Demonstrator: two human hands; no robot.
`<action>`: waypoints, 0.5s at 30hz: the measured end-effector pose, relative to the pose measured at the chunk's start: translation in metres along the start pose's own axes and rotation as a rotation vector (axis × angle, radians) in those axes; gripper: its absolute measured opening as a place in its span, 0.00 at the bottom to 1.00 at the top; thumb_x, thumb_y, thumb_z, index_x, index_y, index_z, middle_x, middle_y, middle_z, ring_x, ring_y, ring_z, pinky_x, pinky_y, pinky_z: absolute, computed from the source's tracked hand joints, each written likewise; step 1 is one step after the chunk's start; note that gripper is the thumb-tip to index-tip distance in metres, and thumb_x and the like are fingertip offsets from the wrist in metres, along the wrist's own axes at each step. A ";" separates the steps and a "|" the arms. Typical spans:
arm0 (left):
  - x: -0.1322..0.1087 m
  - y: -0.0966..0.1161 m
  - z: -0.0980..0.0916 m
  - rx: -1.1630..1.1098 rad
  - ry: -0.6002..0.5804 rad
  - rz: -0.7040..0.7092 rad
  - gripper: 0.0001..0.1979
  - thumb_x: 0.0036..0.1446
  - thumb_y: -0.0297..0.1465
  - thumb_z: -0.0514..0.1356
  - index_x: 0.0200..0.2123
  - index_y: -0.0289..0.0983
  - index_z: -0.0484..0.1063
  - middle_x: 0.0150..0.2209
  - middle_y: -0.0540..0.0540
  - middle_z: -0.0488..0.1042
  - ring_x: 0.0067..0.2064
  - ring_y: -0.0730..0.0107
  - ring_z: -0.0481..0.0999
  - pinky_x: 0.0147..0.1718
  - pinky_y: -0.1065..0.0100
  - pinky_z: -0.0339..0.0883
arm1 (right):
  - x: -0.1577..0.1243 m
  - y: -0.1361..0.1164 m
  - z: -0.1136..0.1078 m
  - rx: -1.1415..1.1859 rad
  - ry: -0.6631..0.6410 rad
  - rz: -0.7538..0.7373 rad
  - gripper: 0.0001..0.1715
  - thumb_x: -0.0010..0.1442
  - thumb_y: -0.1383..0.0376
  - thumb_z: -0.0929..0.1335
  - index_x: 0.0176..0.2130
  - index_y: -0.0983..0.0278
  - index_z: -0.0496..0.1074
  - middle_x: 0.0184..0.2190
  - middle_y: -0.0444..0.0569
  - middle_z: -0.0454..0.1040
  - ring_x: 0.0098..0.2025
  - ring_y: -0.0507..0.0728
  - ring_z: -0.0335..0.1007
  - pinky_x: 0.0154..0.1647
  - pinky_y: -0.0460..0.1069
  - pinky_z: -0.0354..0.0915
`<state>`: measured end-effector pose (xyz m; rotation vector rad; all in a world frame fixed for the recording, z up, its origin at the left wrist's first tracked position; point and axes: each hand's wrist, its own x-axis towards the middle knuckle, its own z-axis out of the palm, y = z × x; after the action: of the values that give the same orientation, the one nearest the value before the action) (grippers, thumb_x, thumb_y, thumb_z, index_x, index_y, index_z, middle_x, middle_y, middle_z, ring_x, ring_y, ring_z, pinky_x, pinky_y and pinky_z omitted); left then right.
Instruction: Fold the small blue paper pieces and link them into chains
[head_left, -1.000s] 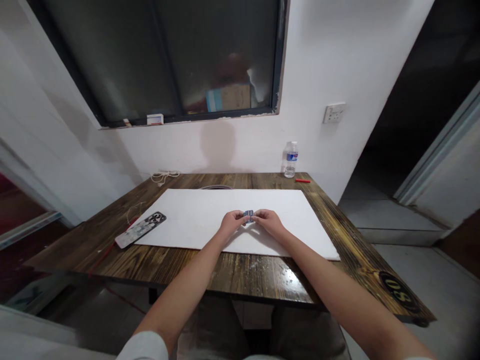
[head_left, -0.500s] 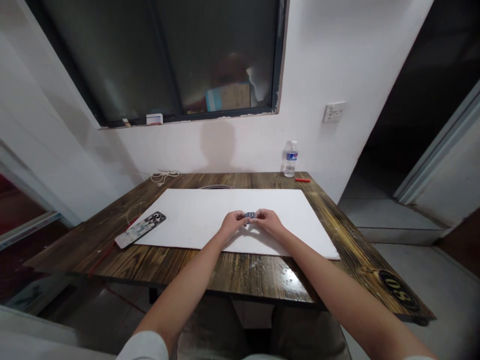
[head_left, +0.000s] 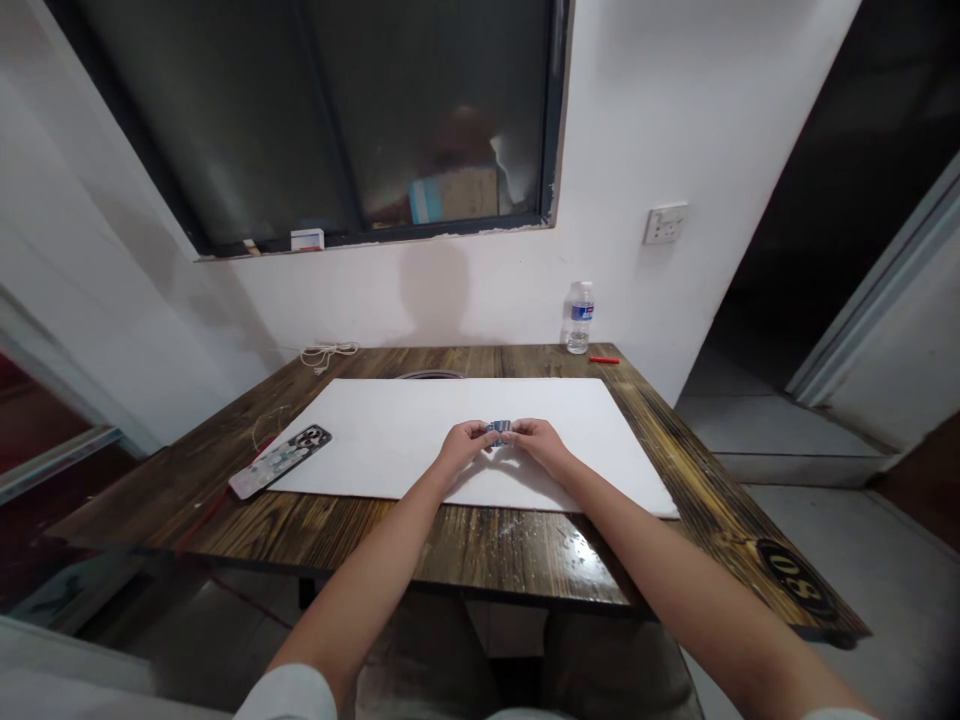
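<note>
Both hands meet over a white board, pinching a small dark blue-grey item between them. Its exact kind is too small to make out; pale markings show on its face. My left hand grips its left edge with thumb and fingers. On the opposite edge, my right hand holds it the same way. Fingertips cover both ends of the item. Shadows of the hands fall on the board beneath.
A phone in a patterned case lies across the board's left edge. White cord rests at the table's back left. Along the back right stand a water bottle and a red pen-like stick. The wooden table surrounds the board.
The small item has tilted slightly in my fingers, so more of its bluish, marked face shows. Both hands stay in nearly the same place.
</note>
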<state>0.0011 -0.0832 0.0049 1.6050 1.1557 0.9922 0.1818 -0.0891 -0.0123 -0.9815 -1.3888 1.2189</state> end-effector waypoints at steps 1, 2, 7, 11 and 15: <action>0.000 0.001 0.000 0.006 0.004 -0.003 0.21 0.43 0.48 0.67 0.28 0.34 0.75 0.22 0.49 0.72 0.24 0.72 0.69 0.23 0.72 0.57 | 0.000 0.000 0.000 0.002 -0.004 0.001 0.24 0.41 0.48 0.76 0.23 0.65 0.72 0.20 0.45 0.69 0.23 0.51 0.60 0.27 0.49 0.55; -0.001 0.001 0.000 0.011 0.010 -0.008 0.21 0.43 0.48 0.67 0.28 0.34 0.75 0.21 0.49 0.72 0.23 0.73 0.68 0.23 0.72 0.56 | 0.000 0.000 0.000 0.005 -0.008 0.004 0.24 0.41 0.48 0.76 0.23 0.66 0.73 0.20 0.45 0.70 0.24 0.51 0.61 0.27 0.49 0.55; -0.002 0.004 0.001 0.016 0.038 -0.026 0.19 0.45 0.46 0.66 0.27 0.34 0.73 0.20 0.50 0.71 0.22 0.74 0.67 0.22 0.72 0.55 | 0.000 0.001 0.000 0.006 -0.008 0.024 0.24 0.43 0.48 0.75 0.24 0.66 0.73 0.20 0.46 0.71 0.24 0.51 0.61 0.27 0.48 0.55; -0.004 0.005 0.003 0.010 0.086 -0.020 0.19 0.43 0.45 0.67 0.25 0.35 0.72 0.20 0.51 0.70 0.23 0.72 0.68 0.23 0.72 0.57 | 0.001 0.003 0.001 -0.035 0.006 0.005 0.25 0.44 0.47 0.74 0.23 0.66 0.72 0.19 0.45 0.70 0.23 0.51 0.60 0.27 0.48 0.55; -0.002 0.003 0.003 -0.002 0.132 -0.001 0.18 0.44 0.46 0.66 0.25 0.35 0.72 0.19 0.51 0.70 0.23 0.72 0.69 0.24 0.71 0.59 | 0.004 0.005 0.001 -0.087 0.054 -0.024 0.24 0.44 0.47 0.73 0.22 0.65 0.71 0.19 0.44 0.69 0.23 0.51 0.60 0.27 0.48 0.55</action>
<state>0.0039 -0.0863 0.0074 1.5565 1.2438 1.1125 0.1802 -0.0844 -0.0169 -1.0483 -1.4169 1.1141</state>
